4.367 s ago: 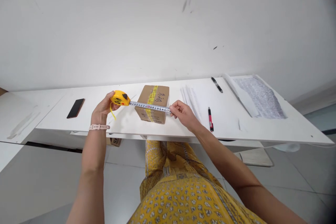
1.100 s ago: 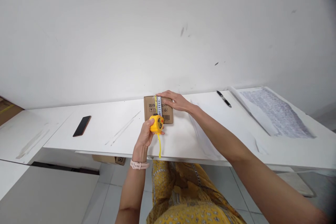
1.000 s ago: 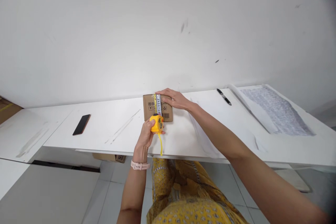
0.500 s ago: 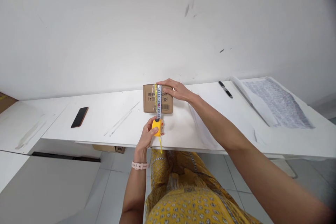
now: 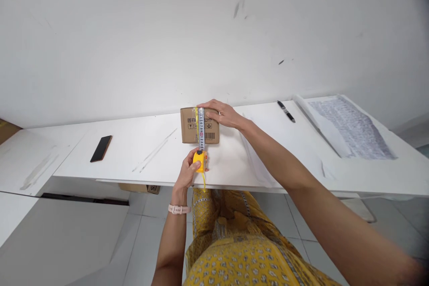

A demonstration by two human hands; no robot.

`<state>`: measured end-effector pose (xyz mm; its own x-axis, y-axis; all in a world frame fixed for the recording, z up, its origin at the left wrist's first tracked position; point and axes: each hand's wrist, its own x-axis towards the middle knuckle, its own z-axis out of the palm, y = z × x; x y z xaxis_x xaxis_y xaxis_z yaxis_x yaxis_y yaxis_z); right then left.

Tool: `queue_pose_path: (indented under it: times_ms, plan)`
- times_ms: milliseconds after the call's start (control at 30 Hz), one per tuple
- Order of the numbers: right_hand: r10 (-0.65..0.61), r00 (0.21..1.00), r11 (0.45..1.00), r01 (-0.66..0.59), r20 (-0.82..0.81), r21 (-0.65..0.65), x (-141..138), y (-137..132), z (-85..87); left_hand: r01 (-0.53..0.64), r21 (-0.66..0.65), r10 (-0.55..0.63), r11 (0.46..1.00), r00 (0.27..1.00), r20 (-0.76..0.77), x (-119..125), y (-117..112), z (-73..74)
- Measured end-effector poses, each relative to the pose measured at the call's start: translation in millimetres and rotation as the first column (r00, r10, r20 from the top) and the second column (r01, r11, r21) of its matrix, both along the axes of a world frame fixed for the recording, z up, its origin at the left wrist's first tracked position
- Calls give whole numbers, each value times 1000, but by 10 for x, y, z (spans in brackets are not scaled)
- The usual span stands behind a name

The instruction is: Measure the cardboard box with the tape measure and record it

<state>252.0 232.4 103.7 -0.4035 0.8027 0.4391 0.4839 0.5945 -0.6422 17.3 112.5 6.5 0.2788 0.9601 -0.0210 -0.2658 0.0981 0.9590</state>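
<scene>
My left hand is closed around a yellow tape measure, thumb on top, just in front of a small brown cardboard box. The pulled-out tape blade lies straight across the box's top, from the near side to its far edge. At that far edge my right hand grips the box, its thumb on the top and its fingertips against the blade's end. The back fingers are partly hidden. Printed writing, symbols, a barcode and clear sealing tape show on the box. A yellow wrist strap dangles from the tape measure.
A phone lies on the white table to the left. To the right are a black pen, a handwritten sheet and pale paper under my right forearm. A white wall rises behind the table.
The view has shifted slightly. Both hands, the tape measure and the box keep the same positions relative to one another.
</scene>
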Motion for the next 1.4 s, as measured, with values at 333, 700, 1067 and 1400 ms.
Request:
queue_pose_path:
  times_ms: [333,700,1067,1400]
  plan:
    - [-36,999,999,36,30,-16,-7,-47,13,-34,-87,37,996,999,36,32,-63,120]
    - [-20,982,958,-35,190,283,-353,-877,-517,-176,-90,182,980,982,57,-442,-885,402]
    - [-411,739,902,245,-533,-356,433,-1925,-279,379,-93,-388,921,860,-331,159,-1120,474]
    - [-390,854,910,300,-344,-287,452,-2405,-776,356,53,-297,933,844,-447,754,-883,619]
